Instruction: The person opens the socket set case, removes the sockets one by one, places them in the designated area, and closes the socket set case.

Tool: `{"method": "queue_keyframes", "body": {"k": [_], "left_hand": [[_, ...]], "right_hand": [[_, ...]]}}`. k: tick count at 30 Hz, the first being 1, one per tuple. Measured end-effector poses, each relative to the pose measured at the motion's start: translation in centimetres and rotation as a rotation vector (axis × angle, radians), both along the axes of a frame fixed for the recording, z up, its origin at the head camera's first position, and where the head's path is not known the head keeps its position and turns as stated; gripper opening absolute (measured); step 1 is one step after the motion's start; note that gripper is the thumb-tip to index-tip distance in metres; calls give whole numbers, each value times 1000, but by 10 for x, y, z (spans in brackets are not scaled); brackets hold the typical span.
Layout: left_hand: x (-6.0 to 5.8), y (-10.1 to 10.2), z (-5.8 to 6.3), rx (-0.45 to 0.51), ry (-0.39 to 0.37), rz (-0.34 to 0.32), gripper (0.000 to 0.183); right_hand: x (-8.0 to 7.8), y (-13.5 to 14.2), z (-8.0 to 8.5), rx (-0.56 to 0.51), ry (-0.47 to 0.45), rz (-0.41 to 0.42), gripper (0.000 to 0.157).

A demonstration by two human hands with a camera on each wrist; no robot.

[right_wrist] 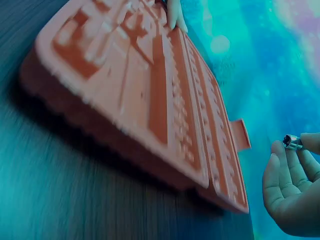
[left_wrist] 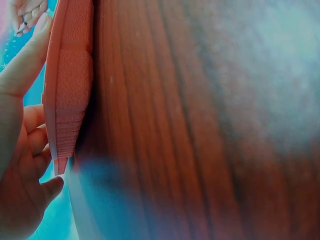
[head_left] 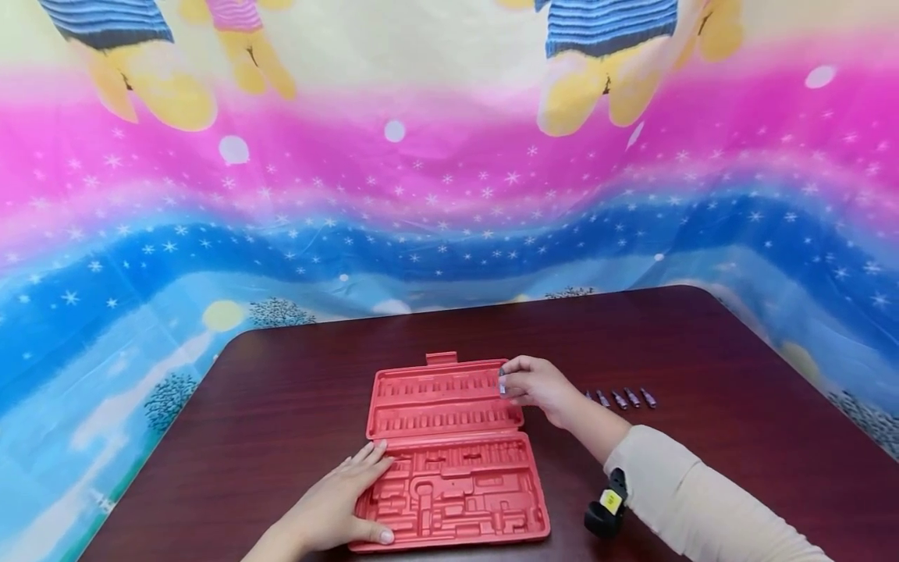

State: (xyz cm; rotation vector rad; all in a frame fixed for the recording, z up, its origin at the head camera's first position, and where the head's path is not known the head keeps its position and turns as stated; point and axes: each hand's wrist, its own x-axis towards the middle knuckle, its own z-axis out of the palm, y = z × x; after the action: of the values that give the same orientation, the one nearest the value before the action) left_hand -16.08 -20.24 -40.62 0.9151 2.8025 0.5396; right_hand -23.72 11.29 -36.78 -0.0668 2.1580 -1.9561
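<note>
A red moulded plastic case [head_left: 485,460] lies open on the table, its lid [head_left: 442,417] folded back on the far side. My left hand [head_left: 337,496] rests at the left edge of the near half, fingers extended along it and thumb at the front corner. Over the lid's upper right corner, my right hand [head_left: 544,388] pinches a small shiny metal socket [right_wrist: 291,142] between thumb and fingers. The socket's hollow end shows in the right wrist view. In the left wrist view, the left fingers [left_wrist: 36,140] are seen beside the case's side wall [left_wrist: 72,75].
Several small metal pieces [head_left: 633,398] lie in a row on the dark brown table [head_left: 295,406], right of the case and partly behind the right wrist. A latch tab [head_left: 442,358] sticks out from the lid's far edge. A patterned cloth [head_left: 435,172] hangs behind the table.
</note>
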Motion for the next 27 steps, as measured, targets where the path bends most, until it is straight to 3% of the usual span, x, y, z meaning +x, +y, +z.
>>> {"method": "queue_keyframes", "body": {"k": [7, 14, 27], "left_hand": [[1, 0, 1, 17, 0, 0, 92], [1, 0, 2, 1, -17, 11, 92], [1, -2, 1, 22, 16, -6, 92]], "right_hand": [[7, 34, -1, -19, 36, -15, 27], [15, 74, -2, -44, 49, -78, 16], [22, 141, -2, 3, 73, -165, 11]]}}
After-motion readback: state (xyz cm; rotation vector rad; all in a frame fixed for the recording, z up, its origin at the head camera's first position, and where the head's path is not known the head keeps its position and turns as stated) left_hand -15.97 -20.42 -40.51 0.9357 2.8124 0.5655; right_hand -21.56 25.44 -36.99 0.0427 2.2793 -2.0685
